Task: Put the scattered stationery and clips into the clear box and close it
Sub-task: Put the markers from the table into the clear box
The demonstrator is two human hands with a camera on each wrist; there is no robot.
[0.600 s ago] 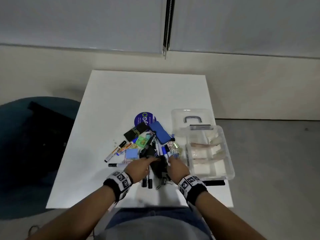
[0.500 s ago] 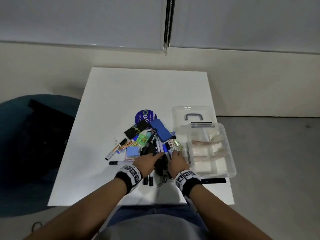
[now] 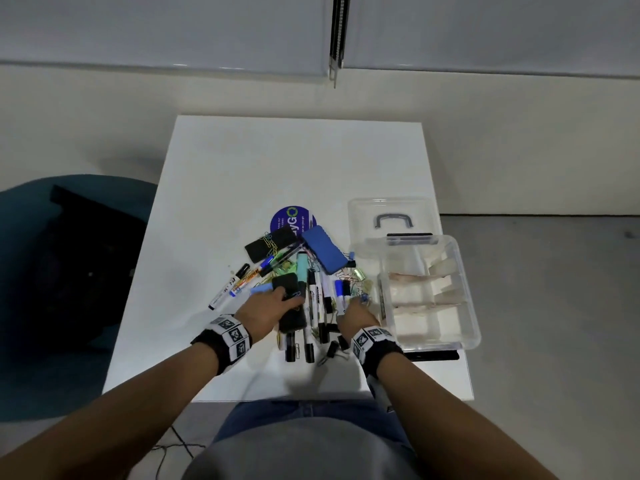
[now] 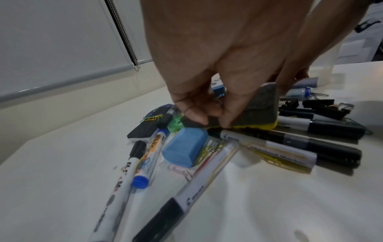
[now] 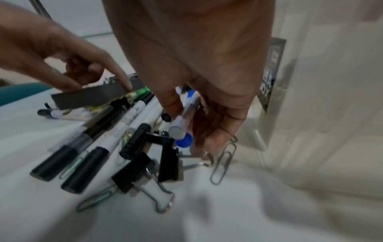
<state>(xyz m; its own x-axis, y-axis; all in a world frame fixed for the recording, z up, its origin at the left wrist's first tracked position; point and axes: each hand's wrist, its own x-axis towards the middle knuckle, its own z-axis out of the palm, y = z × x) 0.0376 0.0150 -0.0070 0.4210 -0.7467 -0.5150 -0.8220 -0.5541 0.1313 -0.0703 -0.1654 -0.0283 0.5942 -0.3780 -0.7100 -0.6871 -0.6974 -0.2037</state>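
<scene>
Fingers of left hand [image 4: 217, 68] pinching dark eraser [image 4: 259, 109]; right hand [image 5: 199, 78] curled round pen [image 5: 184, 117]. Clear box [image 3: 460, 282] open, contents unclear. Yellow eraser underside only in left wrist view.

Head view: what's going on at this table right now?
A person is sorting a pile of stationery on a white table. The left hand grips a dark whiteboard eraser with a yellow underside, lifted off the markers. The right hand pinches a clear pen beside the clear box, which stands open to the right with its lid behind it. Markers, binder clips and paper clips are still on the table; none of the loose pile looks packed yet.
</scene>
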